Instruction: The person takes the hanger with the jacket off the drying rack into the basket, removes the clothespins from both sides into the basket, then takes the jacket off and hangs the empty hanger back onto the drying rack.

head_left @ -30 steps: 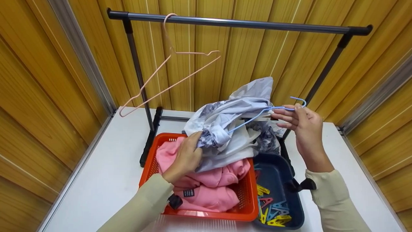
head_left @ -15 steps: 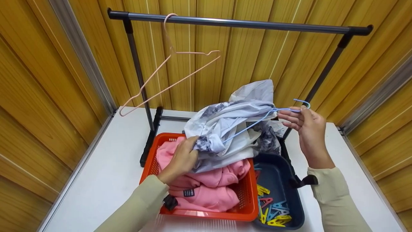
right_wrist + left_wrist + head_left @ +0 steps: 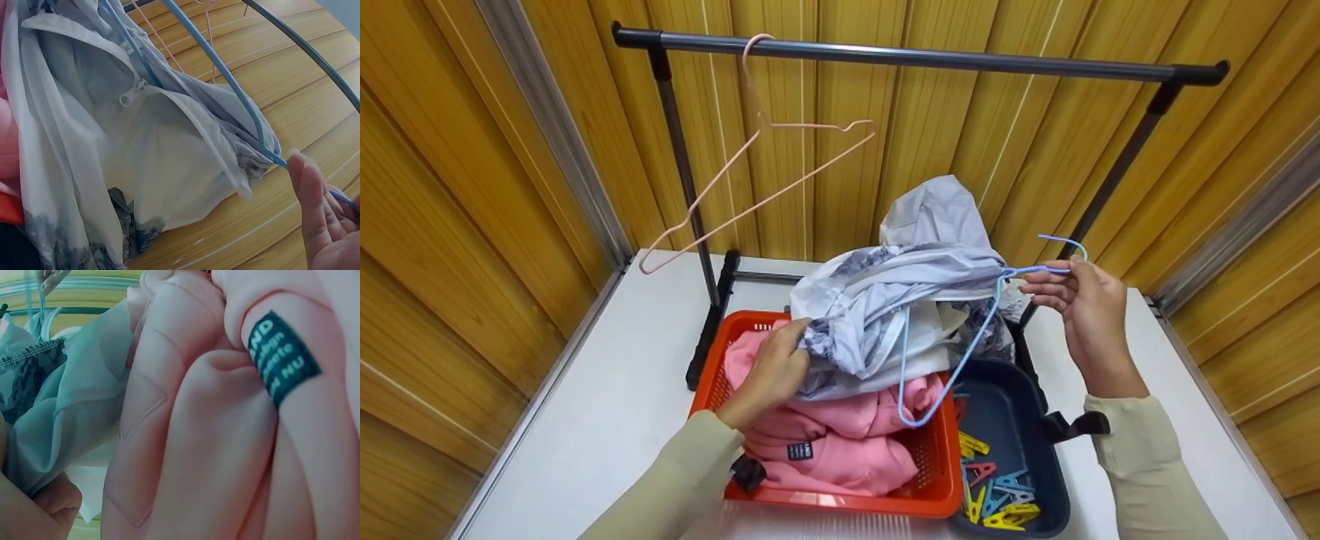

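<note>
A thin white-and-grey patterned jacket (image 3: 885, 277) with a zipper (image 3: 132, 93) is held up above the red basket. My left hand (image 3: 769, 367) grips a bunched edge of it on the left side. With thumb and fingers, my right hand (image 3: 1087, 307) pinches the neck of a blue hanger (image 3: 960, 367) just below its hook. The hanger's far side lies within the jacket's folds. Its near arm is bare and hangs down over the basket's right rim. In the right wrist view, the jacket's collar area bunches against the hanger's neck.
Pink clothing (image 3: 847, 457) with a black label fills the red basket (image 3: 885, 504). Beside it, a dark blue tub (image 3: 1054, 472) holds several coloured clothespins (image 3: 997, 495). A pink hanger (image 3: 765, 124) hangs from the black rack's rail (image 3: 922, 56). Wood-patterned walls enclose three sides.
The hanger's near arm has come out of the jacket and swung down. My right hand has shifted slightly right and down; my left hand has moved a little left with the cloth.
</note>
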Demonstrator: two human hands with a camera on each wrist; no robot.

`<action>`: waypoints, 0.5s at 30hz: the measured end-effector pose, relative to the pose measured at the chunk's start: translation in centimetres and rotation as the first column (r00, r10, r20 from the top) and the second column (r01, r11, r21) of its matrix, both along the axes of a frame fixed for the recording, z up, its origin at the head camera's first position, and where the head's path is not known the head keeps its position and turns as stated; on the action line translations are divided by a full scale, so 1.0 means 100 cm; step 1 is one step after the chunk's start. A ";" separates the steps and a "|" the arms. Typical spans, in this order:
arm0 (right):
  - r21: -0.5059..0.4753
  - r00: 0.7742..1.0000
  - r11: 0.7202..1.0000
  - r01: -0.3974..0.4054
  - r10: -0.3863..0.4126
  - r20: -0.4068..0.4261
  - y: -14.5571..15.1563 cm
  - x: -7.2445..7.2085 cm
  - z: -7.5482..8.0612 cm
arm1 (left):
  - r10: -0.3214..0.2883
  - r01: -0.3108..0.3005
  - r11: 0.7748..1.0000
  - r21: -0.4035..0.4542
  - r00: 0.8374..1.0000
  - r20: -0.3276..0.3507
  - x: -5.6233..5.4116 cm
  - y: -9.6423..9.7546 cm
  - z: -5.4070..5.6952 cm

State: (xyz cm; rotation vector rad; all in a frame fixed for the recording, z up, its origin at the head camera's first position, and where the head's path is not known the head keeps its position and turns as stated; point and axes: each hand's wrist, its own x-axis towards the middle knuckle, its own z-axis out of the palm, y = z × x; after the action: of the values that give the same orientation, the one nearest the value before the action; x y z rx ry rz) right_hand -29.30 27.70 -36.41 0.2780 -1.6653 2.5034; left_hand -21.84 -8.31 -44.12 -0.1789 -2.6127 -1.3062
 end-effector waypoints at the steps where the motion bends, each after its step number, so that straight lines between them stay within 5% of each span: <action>1: 0.006 1.000 1.000 -0.005 0.005 -0.002 0.001 0.001 0.000 | 0.007 -0.007 1.000 -0.001 1.000 -0.005 0.000 0.000 0.000; 6: 0.042 1.000 0.999 -0.009 0.009 -0.014 0.002 0.006 -0.003 | 0.031 -0.031 0.999 -0.020 0.999 -0.022 -0.004 -0.002 0.001; 15: 0.094 1.000 0.995 0.020 -0.019 -0.010 0.000 0.013 -0.004 | 0.088 -0.087 0.994 0.068 0.996 -0.016 -0.010 -0.007 0.004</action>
State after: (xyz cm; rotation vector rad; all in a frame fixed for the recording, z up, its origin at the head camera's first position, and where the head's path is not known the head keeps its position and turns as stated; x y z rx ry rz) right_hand -27.99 27.74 -36.78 0.2799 -1.7765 2.4105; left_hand -22.84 -9.02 -43.68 -0.0654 -2.5259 -1.3533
